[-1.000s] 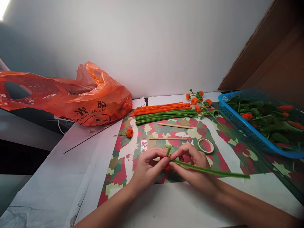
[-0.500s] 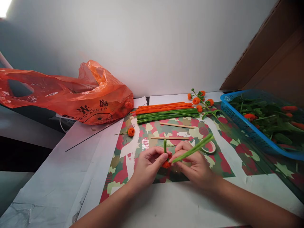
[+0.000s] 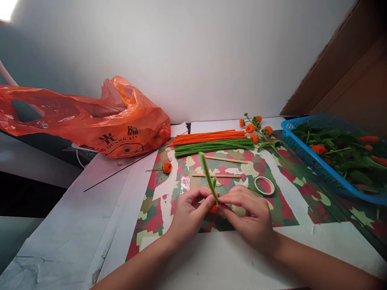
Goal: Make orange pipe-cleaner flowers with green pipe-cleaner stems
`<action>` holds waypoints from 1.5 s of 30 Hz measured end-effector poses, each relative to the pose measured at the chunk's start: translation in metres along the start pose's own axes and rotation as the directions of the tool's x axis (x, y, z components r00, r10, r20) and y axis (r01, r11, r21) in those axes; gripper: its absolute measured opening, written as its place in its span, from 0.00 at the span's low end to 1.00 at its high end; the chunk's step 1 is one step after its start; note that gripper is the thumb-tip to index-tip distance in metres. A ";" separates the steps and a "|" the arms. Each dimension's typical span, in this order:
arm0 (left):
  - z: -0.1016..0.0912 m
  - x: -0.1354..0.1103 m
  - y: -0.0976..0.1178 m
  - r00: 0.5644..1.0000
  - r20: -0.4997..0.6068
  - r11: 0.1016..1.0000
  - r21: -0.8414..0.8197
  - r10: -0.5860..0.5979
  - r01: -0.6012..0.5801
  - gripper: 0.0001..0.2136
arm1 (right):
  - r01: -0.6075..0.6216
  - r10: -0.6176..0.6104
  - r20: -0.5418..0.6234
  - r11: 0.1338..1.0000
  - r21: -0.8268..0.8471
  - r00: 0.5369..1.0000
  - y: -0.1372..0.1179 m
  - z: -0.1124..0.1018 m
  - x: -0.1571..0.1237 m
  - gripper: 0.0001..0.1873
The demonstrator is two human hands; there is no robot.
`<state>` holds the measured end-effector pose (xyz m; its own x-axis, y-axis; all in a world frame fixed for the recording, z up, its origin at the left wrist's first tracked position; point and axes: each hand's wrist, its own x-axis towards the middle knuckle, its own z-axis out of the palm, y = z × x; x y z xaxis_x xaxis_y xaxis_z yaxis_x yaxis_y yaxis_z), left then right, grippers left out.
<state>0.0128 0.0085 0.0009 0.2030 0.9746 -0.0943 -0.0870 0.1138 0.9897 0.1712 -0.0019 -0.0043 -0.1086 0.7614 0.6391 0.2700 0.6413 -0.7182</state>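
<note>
Low over the patterned mat, my left hand (image 3: 192, 209) pinches a small orange pipe-cleaner flower (image 3: 213, 208), whose head shows below the fingertips. A green pipe cleaner (image 3: 207, 175) rises from between both hands, leaning left, with a short green end beside it. My right hand (image 3: 249, 209) is closed, its thumb and fingers pressed on the base of the green pipe cleaner against the flower. The fingertips of both hands nearly meet and partly hide the flower. A finished-looking orange flower head on a thin wire (image 3: 167, 167) lies to the left of my hands.
Orange pipe cleaners (image 3: 208, 137) and green pipe cleaners (image 3: 214, 147) lie behind two wooden sticks (image 3: 216, 176). A tape roll (image 3: 264, 186) is right of my hands. A flower spray (image 3: 250, 128), a blue basket (image 3: 326, 163) of leaves and an orange plastic bag (image 3: 127, 125) stand around.
The long green pipe cleaner has swung from pointing up-right to standing up and leaning left. My right hand has turned slightly, and the tape roll is more fully uncovered.
</note>
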 end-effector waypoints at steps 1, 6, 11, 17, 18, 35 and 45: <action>0.001 0.000 0.000 1.000 -0.007 1.000 0.003 0.003 -0.003 0.11 | 0.016 -0.016 0.000 1.000 -0.004 1.000 0.000 0.000 0.000 0.13; 0.002 -0.001 0.004 0.998 -0.059 0.997 0.071 0.037 -0.033 0.11 | 0.048 -0.047 0.027 0.997 -0.062 0.999 0.000 0.002 0.000 0.13; 0.001 -0.003 0.004 0.999 -0.033 0.999 -0.028 -0.024 0.023 0.08 | 0.069 -0.065 0.041 0.994 -0.089 0.997 0.003 0.000 -0.001 0.14; -0.002 -0.003 -0.006 0.989 0.150 0.975 -0.219 -0.008 0.041 0.13 | 0.156 -0.145 0.074 0.970 -0.186 0.987 0.009 -0.008 -0.002 0.17; -0.002 -0.003 -0.007 0.987 0.157 0.978 -0.196 -0.045 0.076 0.13 | 0.190 -0.173 0.099 0.961 -0.201 0.980 0.010 -0.009 -0.002 0.18; 0.002 -0.005 -0.001 0.997 0.043 0.996 -0.057 -0.066 0.069 0.12 | -0.106 0.103 -0.028 0.990 -0.094 0.994 0.008 0.001 -0.006 0.11; 0.004 -0.006 0.004 0.998 0.021 0.997 -0.054 -0.053 0.054 0.14 | 0.136 -0.126 0.070 0.976 -0.171 0.990 0.008 -0.004 -0.003 0.15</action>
<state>0.0155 0.0026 0.0054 0.2273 0.9631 -0.1439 -0.1287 0.1762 0.9759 0.1775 0.0000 -0.0106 -0.2085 0.6796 0.7033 0.4127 0.7131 -0.5668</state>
